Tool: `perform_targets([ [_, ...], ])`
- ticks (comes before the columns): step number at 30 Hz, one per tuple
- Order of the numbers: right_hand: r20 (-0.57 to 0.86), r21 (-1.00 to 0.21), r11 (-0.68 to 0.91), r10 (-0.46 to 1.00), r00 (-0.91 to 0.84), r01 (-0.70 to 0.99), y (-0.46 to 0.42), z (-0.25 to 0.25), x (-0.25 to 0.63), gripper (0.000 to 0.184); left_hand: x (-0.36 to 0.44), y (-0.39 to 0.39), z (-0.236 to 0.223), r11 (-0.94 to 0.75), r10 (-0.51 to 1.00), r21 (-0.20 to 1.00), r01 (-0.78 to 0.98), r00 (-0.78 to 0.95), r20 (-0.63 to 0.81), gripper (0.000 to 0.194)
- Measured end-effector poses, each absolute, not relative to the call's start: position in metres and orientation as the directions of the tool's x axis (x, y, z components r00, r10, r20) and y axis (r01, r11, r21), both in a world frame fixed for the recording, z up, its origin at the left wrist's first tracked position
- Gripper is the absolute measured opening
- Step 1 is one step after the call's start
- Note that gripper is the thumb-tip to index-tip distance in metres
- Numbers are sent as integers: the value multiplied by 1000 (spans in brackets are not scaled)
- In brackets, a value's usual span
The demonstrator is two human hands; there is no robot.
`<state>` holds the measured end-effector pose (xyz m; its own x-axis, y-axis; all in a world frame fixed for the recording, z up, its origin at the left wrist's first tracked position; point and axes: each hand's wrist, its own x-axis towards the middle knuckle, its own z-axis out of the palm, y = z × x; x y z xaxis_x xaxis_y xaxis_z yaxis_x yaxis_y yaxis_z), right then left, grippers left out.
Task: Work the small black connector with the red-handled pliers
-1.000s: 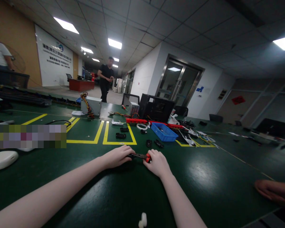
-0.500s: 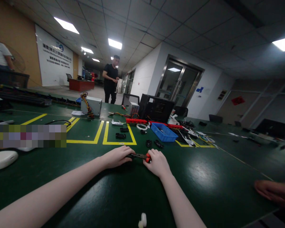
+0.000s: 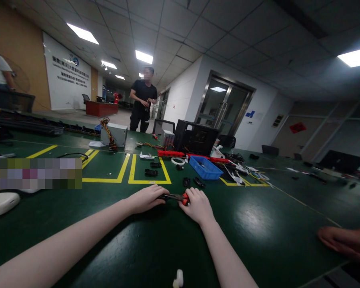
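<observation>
My right hand (image 3: 199, 205) is closed around the red handles of a pair of pliers (image 3: 176, 197), whose jaws point left. Opposite it, my left hand (image 3: 148, 198) has its fingers closed on a small black part (image 3: 163, 196), mostly hidden under the fingers. The jaw tips reach this part; whether they bite on it I cannot tell. Just beyond my hands, two small black plastic pieces (image 3: 199, 182) lie on the green tabletop (image 3: 156, 244). More black pieces (image 3: 151, 173) rest inside a yellow taped square.
A blue bin (image 3: 205, 168) stands past my right hand, with cables and a black computer case (image 3: 195, 137) behind. White earbuds (image 3: 179, 277) lie at the near edge. Another person's hand (image 3: 345, 242) rests at the right. A power supply (image 3: 117, 135) stands at the back left.
The view has shifted slightly. Both hands keep the same hold on the pliers and the black part. The person standing at the back has moved their arms a little.
</observation>
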<state>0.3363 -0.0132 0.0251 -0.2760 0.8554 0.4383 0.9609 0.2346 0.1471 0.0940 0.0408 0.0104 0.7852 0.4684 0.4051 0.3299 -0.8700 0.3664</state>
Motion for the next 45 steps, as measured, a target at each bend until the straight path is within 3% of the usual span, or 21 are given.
perform_targets([
  [15, 502, 191, 237, 810, -302, 952, -13, 27, 337, 19, 94, 43, 5, -885, 451, 332, 326, 777, 439, 38],
  [27, 422, 66, 241, 873, -246, 968, -16, 27, 337, 20, 93, 44, 5, -911, 405, 285, 300, 787, 466, 38],
  [34, 431, 78, 260, 862, -268, 962, -17, 27, 336, 26, 92, 45, 5, -911, 408, 261, 320, 793, 453, 38],
  [45, 415, 84, 261, 869, -272, 962, -18, 28, 335, 34, 93, 40, 8, -864, 486, 350, 363, 785, 384, 34],
])
